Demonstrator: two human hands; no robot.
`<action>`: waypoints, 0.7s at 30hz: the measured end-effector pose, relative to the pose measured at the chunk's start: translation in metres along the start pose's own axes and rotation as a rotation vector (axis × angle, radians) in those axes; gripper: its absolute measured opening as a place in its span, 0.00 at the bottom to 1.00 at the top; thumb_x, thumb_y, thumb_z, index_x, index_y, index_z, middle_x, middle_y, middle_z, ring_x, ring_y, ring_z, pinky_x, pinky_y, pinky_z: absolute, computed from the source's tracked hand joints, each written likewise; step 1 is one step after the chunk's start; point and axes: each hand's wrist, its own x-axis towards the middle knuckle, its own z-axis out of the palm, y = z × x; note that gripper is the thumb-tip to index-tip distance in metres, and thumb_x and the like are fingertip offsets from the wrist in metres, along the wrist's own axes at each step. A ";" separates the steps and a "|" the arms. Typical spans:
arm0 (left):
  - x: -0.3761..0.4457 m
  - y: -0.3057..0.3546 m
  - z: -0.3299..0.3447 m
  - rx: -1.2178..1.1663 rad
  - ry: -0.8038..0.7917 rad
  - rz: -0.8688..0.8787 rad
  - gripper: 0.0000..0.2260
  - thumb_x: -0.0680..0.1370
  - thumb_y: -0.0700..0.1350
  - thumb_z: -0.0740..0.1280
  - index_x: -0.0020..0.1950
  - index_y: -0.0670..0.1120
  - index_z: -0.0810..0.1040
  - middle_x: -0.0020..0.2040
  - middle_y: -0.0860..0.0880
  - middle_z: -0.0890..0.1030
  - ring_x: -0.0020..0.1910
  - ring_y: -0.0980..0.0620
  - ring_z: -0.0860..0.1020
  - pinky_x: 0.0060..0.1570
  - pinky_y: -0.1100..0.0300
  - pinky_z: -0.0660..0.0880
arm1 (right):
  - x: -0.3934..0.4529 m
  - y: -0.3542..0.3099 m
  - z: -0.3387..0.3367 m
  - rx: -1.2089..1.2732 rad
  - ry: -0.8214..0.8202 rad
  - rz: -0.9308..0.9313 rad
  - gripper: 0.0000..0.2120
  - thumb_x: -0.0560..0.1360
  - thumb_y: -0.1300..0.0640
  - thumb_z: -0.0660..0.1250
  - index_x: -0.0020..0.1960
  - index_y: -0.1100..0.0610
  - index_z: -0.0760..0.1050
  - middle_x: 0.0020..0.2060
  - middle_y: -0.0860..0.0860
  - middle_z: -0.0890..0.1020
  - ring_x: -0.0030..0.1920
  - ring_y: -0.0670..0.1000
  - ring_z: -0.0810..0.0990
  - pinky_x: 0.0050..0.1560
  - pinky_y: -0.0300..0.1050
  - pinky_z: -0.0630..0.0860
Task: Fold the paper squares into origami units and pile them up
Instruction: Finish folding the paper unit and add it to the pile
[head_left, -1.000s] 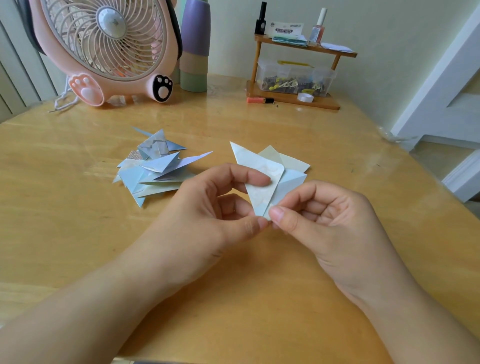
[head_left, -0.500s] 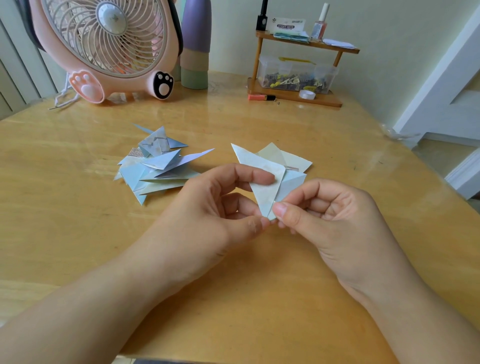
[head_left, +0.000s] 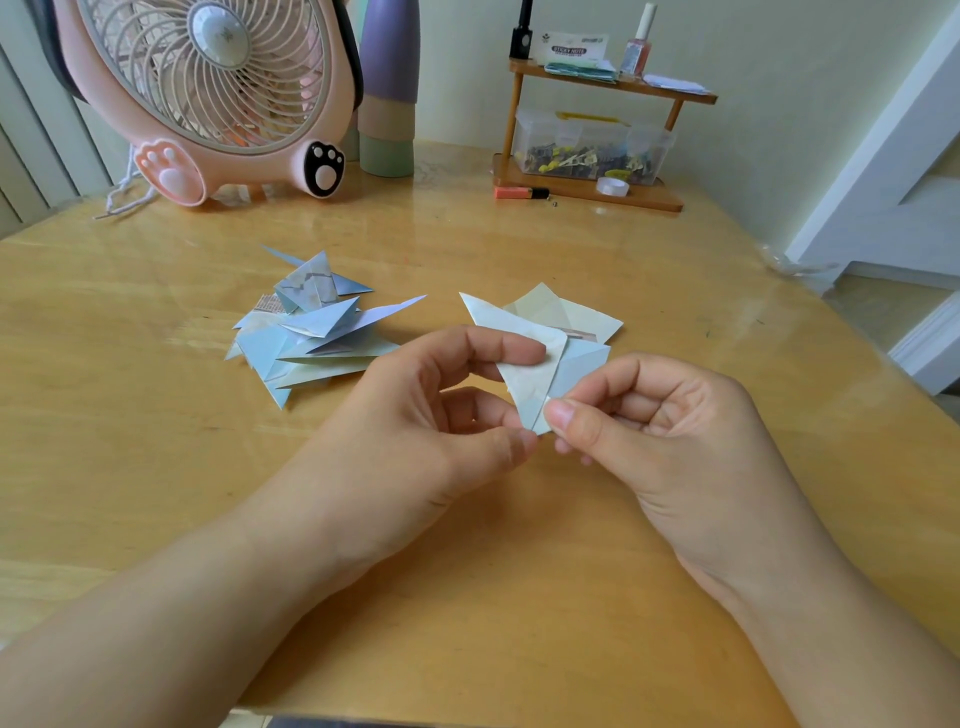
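To the left of the left hand (head_left: 415, 415), the pile of folded units (head_left: 311, 338) lies loose and splayed on the table (head_left: 156, 467), with several pointed flaps sticking up; a careless drop of the next piece could make it slide or scatter, more so if the pink fan (head_left: 208, 93) beyond it happens to be running, which cannot be told here. The left hand holds the half-folded paper unit (head_left: 530, 374) just above the table, forefinger laid across its upper face and thumb pinching its lower tip. The right hand (head_left: 665, 431) is curled, its thumb and forefinger pinching the same tip from the other side. With both grips crowded on one narrow point, the thin paper may crumple or tear there, or the crease may run off line and leave a lopsided unit. Beyond the hands, the unfolded paper squares (head_left: 571, 317) lie flat, partly hidden by the held piece. Against half a second ago, little differs: the pinch at the tip looks marginally tighter, and the pile and squares lie as they did.
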 end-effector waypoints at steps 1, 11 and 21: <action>0.000 0.000 0.000 0.007 0.009 -0.003 0.17 0.64 0.36 0.71 0.51 0.51 0.81 0.42 0.52 0.79 0.35 0.57 0.77 0.40 0.62 0.75 | 0.000 0.000 0.000 0.000 -0.001 0.001 0.06 0.67 0.64 0.73 0.33 0.58 0.78 0.27 0.52 0.81 0.30 0.44 0.78 0.34 0.33 0.73; 0.000 0.000 0.001 0.025 0.024 -0.026 0.17 0.64 0.38 0.71 0.51 0.51 0.80 0.36 0.54 0.78 0.33 0.56 0.75 0.38 0.62 0.73 | 0.000 -0.001 0.001 -0.002 -0.011 0.004 0.07 0.67 0.65 0.73 0.33 0.58 0.78 0.27 0.53 0.81 0.29 0.44 0.78 0.35 0.32 0.73; 0.001 0.001 0.003 -0.014 0.005 -0.022 0.18 0.64 0.34 0.70 0.51 0.49 0.77 0.51 0.39 0.78 0.39 0.47 0.76 0.46 0.50 0.73 | 0.000 0.000 0.002 -0.002 -0.029 0.011 0.07 0.67 0.66 0.72 0.34 0.59 0.77 0.26 0.52 0.81 0.28 0.43 0.78 0.34 0.32 0.73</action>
